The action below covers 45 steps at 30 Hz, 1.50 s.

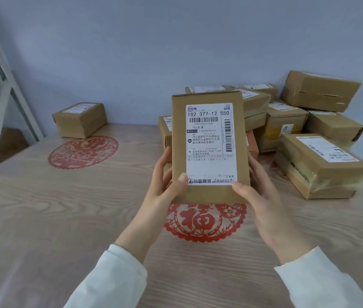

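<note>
**Grip:** left hand (165,187) and right hand (260,196) both hold 1 flat cardboard parcel (209,196) by its lower end. The left thumb (181,179) lies on the front face at the lower left corner of the shipping label (209,156). The right thumb (240,188) lies at the lower right corner. The other fingers wrap round the side edges to the back and are mostly hidden. Neither hand holds anything else.

**Parcel position:** raised off the table (65,218), upright, label toward the camera. The label's top line reads "102 377-12 550", with barcodes beneath. On the tabletop directly below the parcel lies a red paper-cut medallion (205,221).

**Surroundings:** a heap of boxes (298,121), brown and taped, sits at the right rear against the wall (176,41); some are stacked, some tilted. 1 lone box (80,118) stands well apart at the left rear, just behind a 2nd medallion (82,152). A white metal frame (5,85) stands at the far left.

**Step (judgement):** label check. This looks like sorting, with the code being read; the parcel is not yet set down.

**Next move (judgement):** pick a destination from the code, then lower the parcel flat. If it belongs with the lone box, both hands must carry it leftward across the table. Since the hold is on the lower end only, the top could tip. Sliding 1 hand higher before travelling would steady it.
</note>
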Available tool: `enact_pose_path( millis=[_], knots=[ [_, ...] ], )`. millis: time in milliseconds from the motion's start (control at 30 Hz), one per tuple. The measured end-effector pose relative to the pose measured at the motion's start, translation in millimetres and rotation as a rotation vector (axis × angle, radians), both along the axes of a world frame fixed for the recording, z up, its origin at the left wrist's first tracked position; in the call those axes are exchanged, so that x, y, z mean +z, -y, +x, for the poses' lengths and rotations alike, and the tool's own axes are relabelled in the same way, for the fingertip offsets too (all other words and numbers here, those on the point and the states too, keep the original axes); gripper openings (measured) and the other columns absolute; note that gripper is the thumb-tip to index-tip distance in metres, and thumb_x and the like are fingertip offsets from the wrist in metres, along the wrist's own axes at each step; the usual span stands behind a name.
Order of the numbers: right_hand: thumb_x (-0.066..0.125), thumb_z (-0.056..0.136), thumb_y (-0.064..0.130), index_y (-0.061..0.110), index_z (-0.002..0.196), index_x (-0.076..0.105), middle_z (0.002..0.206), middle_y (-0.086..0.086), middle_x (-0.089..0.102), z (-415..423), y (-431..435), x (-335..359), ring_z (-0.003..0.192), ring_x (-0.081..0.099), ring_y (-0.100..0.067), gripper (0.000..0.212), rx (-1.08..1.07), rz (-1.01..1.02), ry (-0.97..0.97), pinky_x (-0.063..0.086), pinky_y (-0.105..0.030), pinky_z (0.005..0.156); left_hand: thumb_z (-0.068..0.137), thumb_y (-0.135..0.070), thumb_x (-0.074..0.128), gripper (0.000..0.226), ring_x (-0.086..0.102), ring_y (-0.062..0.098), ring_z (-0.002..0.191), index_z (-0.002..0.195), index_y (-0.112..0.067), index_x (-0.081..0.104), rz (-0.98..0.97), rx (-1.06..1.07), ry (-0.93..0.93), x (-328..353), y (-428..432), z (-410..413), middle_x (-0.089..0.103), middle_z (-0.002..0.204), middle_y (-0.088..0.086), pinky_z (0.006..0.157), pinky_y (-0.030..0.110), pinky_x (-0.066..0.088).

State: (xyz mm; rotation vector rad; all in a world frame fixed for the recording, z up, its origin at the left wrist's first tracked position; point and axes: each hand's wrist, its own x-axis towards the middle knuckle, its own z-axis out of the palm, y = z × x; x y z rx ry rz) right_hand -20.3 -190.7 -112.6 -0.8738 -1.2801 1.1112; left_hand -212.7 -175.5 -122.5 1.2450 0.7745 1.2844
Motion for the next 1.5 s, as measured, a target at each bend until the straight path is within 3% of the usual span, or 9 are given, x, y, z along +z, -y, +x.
enact_pose_path(
  millis=[100, 233, 500, 633, 800, 1067, 1267, 1400, 1500],
  knots=[
    [0.066, 0.072, 0.027, 0.046, 0.139, 0.029, 0.133, 0.026, 0.049, -1, 20, -11, 0.113, 0.051, 0.012, 0.079, 0.008, 0.030, 0.103, 0.049, -0.011, 0.082, 0.064, -0.044, 0.073, 0.094, 0.058, 0.009, 0.119, 0.143, -0.049, 0.023, -0.001, -0.028, -0.046, -7, 18, 0, 0.058, 0.131, -0.015, 0.094, 0.034, 0.050],
    [0.072, 0.081, 0.028, 0.048, 0.144, 0.011, 0.129, 0.043, 0.042, -5, 42, -21, 0.120, 0.043, 0.015, 0.090, 0.068, 0.045, 0.180, 0.047, -0.012, 0.089, 0.072, -0.026, 0.078, 0.089, 0.062, 0.014, 0.113, 0.143, -0.037, 0.027, 0.014, -0.053, -0.079, -17, 38, 2, 0.062, 0.127, -0.009, 0.081, 0.027, 0.055],
    [0.078, 0.065, 0.031, 0.047, 0.138, 0.029, 0.128, 0.022, 0.057, -15, 67, -27, 0.116, 0.053, 0.004, 0.089, -0.025, 0.031, 0.018, 0.049, -0.012, 0.083, 0.056, -0.040, 0.081, 0.116, 0.048, 0.003, 0.127, 0.146, -0.051, 0.009, 0.077, -0.072, -0.170, -9, 56, -11, 0.044, 0.143, -0.019, 0.086, 0.025, 0.053],
    [0.076, 0.065, 0.031, 0.043, 0.141, 0.028, 0.122, 0.024, 0.060, -14, 68, -24, 0.113, 0.056, 0.004, 0.090, -0.016, 0.002, -0.010, 0.050, -0.011, 0.078, 0.058, -0.040, 0.084, 0.109, 0.048, 0.015, 0.129, 0.144, -0.052, 0.018, 0.105, -0.089, -0.220, -9, 57, -11, 0.047, 0.143, -0.013, 0.102, 0.045, 0.046],
    [0.079, 0.054, 0.039, 0.047, 0.138, 0.029, 0.127, 0.022, 0.057, -6, 69, -25, 0.116, 0.053, 0.003, 0.098, -0.014, -0.002, 0.014, 0.051, -0.015, 0.081, 0.062, -0.032, 0.082, 0.106, 0.053, 0.014, 0.124, 0.145, -0.048, 0.018, 0.088, -0.150, -0.184, -9, 57, -5, 0.051, 0.140, -0.012, 0.084, 0.031, 0.054],
    [0.082, 0.048, 0.048, 0.047, 0.137, 0.031, 0.127, 0.018, 0.060, 3, 63, -24, 0.117, 0.055, -0.003, 0.102, -0.043, -0.087, -0.004, 0.053, -0.018, 0.079, 0.055, -0.042, 0.085, 0.103, 0.054, 0.011, 0.123, 0.141, -0.048, 0.030, 0.087, -0.091, -0.225, -8, 50, 4, 0.054, 0.135, -0.012, 0.097, 0.039, 0.050],
    [0.082, 0.054, 0.041, 0.045, 0.137, 0.034, 0.125, 0.018, 0.060, -5, 62, -22, 0.114, 0.058, -0.003, 0.096, -0.055, -0.063, 0.044, 0.053, -0.024, 0.086, 0.050, -0.042, 0.082, 0.099, 0.065, 0.016, 0.109, 0.139, -0.038, 0.039, -0.008, -0.028, -0.110, -5, 44, 7, 0.067, 0.118, -0.007, 0.083, 0.033, 0.057],
    [0.084, 0.061, 0.046, 0.036, 0.136, 0.041, 0.120, 0.011, 0.065, -6, 57, -21, 0.111, 0.062, -0.010, 0.087, -0.094, -0.137, -0.062, 0.054, -0.035, 0.089, 0.047, -0.044, 0.088, 0.106, 0.060, 0.016, 0.116, 0.139, -0.042, 0.036, 0.001, -0.007, -0.163, -10, 44, 7, 0.061, 0.127, -0.006, 0.091, 0.039, 0.054],
    [0.082, 0.064, 0.044, 0.033, 0.134, 0.044, 0.117, 0.009, 0.067, -9, 56, -20, 0.106, 0.064, -0.009, 0.081, -0.129, -0.148, -0.063, 0.055, -0.032, 0.086, 0.047, -0.050, 0.088, 0.108, 0.057, 0.016, 0.120, 0.140, -0.046, 0.032, -0.013, -0.038, -0.194, -10, 43, 6, 0.058, 0.130, -0.009, 0.095, 0.042, 0.052]
  ],
)
